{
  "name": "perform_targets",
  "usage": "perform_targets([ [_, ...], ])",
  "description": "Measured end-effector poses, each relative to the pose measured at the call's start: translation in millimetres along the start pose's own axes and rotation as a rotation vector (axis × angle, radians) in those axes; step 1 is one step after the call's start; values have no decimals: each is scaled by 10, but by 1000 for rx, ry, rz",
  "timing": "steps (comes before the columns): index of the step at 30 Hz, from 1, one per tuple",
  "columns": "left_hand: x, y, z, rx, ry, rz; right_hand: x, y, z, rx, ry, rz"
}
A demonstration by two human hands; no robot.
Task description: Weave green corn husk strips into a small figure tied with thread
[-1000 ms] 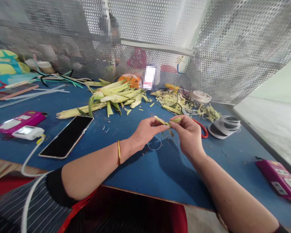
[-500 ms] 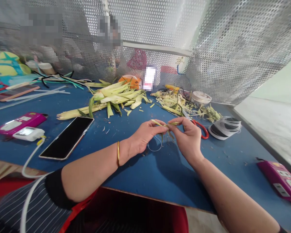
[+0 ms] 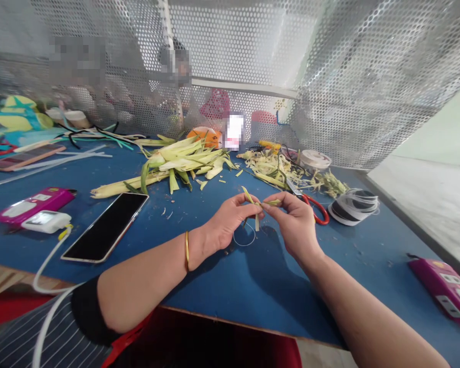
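Observation:
Over the blue table, my left hand [image 3: 233, 217] pinches some narrow green husk strips [image 3: 257, 222] between thumb and fingers. Close beside it, my right hand [image 3: 293, 217] is closed on the other end of the strips, its fingertips meeting those of the left. The strips cross one another at the fingertips, one end pointing up and another hanging down. A loop of thin white wire [image 3: 244, 245] dangles under my left hand. Behind my right hand lie red-handled scissors [image 3: 322, 214], partly covered by it. Where the strips join is hidden by my fingers.
Long green-and-white husks [image 3: 187, 158] lie at the back, with shredded husk [image 3: 272, 163] to their right. A wire spool [image 3: 354, 207] stands right. A phone [image 3: 107, 227] and magenta power strip [image 3: 38, 204] lie left; another power strip [image 3: 444, 286] sits right. A perforated screen [image 3: 237, 46] rises behind.
The husk strips have turned in my fingers; one end now points up more steeply and another hangs down plainly. The whole view has shifted slightly. Both hands stay close together.

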State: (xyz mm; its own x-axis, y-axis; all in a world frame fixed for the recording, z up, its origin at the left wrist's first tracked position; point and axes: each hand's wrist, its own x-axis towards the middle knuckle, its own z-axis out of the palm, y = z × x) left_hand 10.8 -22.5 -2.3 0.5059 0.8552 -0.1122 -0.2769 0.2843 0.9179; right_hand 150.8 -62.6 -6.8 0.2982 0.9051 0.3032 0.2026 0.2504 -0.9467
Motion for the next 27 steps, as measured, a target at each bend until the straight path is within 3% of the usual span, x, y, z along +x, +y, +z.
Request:
perform_targets([
  [6, -7, 24, -6, 13, -58, 13, 12, -69, 26, 290, -85, 162],
  [13, -2, 51, -63, -2, -38, -84, 33, -93, -41, 32, -93, 21],
  [20, 19, 38, -75, -9, -68, -120, 49, -72, -84, 119, -167, 117],
  [22, 24, 60, -92, 0, -45, -102, 54, -70, -102, -4, -154, 8],
  [27, 53, 143, -171, -43, -1, -116, 104, -70, -211, -562, -188, -614],
])
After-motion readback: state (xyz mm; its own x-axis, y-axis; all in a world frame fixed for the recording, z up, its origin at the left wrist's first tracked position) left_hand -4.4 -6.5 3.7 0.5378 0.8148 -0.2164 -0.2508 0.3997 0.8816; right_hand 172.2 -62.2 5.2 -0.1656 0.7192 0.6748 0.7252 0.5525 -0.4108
